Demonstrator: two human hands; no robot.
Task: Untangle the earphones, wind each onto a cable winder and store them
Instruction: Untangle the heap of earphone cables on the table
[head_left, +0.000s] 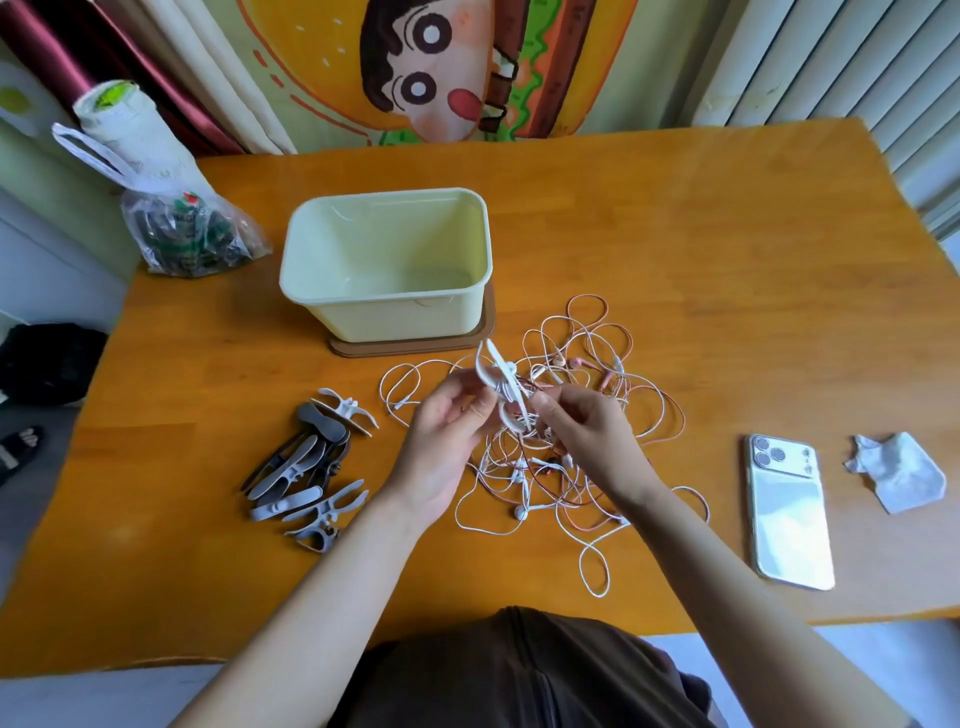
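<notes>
A tangle of white and pink earphone cables (587, 395) lies on the orange table (727, 260), in front of an empty pale yellow box (384, 306). Both my hands are raised over the tangle. My left hand (441, 441) pinches a white cable winder (501, 384) at its lower left. My right hand (587, 436) pinches the same winder from the right, with white cable running through its fingers. Several grey winders and one white one lie in a pile (311, 467) to the left.
A white phone (787, 514) lies face down at the right, with a crumpled tissue (898, 473) beyond it. A plastic bag (182, 234) stands at the table's far left corner. The box sits on a brown lid (415, 345).
</notes>
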